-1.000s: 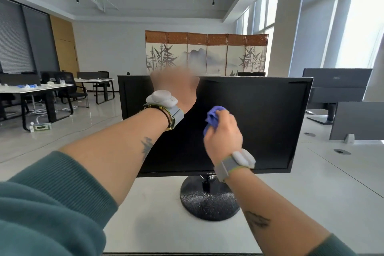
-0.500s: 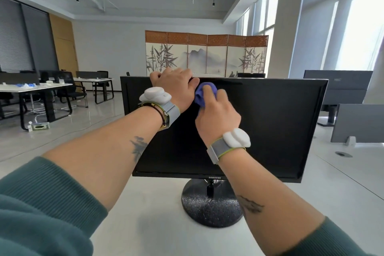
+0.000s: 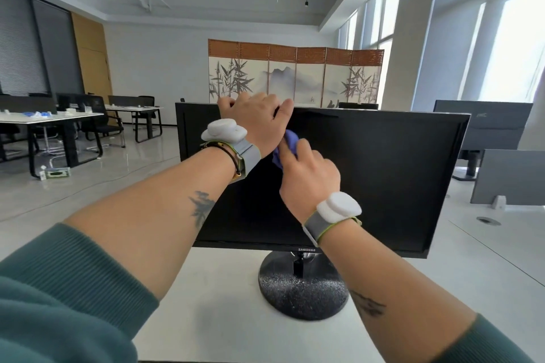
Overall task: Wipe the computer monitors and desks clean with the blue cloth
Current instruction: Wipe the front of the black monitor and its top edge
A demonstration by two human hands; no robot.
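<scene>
- White counter (image 3: 224,289) nearest. The monitor's round, speckled black base (image 3: 300,292) stands on it, between the forearms.
- Right hand (image 3: 309,177): fingers curled round the blue cloth (image 3: 287,141), pressing it on the upper left part of the screen, just below the left hand.
- Cloth: small, violet-blue, wadded, mostly hidden by the fingers. Judged soft and light; best held bunched so a pad of fabric meets the screen.
- Left hand (image 3: 253,121): fingers hooked over the monitor's top edge, gripping it (a brace, I take it).
- Monitor (image 3: 383,174): black, matte, dark screen, thin bezel. Judged top-heavy on its single stem, with a fragile panel; hold at the bezel and press lightly.
- Farther right: grey monitors (image 3: 483,124), backs showing, nothing touching them.
</scene>
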